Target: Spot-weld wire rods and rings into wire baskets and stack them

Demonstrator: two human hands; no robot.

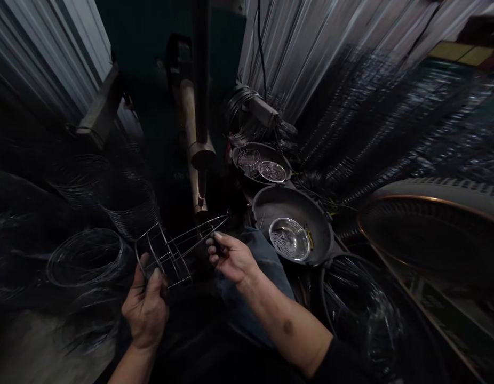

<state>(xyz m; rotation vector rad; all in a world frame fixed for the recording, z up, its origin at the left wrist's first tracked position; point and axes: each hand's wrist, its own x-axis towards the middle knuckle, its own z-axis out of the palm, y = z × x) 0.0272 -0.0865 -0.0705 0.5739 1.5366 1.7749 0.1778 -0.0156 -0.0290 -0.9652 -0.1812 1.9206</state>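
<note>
1. We have the wire frame (174, 258) between our left hand (146, 305) and right hand (234, 260).
2. Right of it: near basin (297, 205), bowl (304, 244) inside.
3. Behind near basin: far basin (276, 154).
4. Left: wire rings (119, 256).

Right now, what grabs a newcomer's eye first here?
A wire frame, low and left of centre, gripped by the left hand, with the right hand close to its pointed end. Next, a shiny bowl of small metal pieces inside a dark round pan, right of the hands. Higher up, a brass-coloured bar stands out.
</note>
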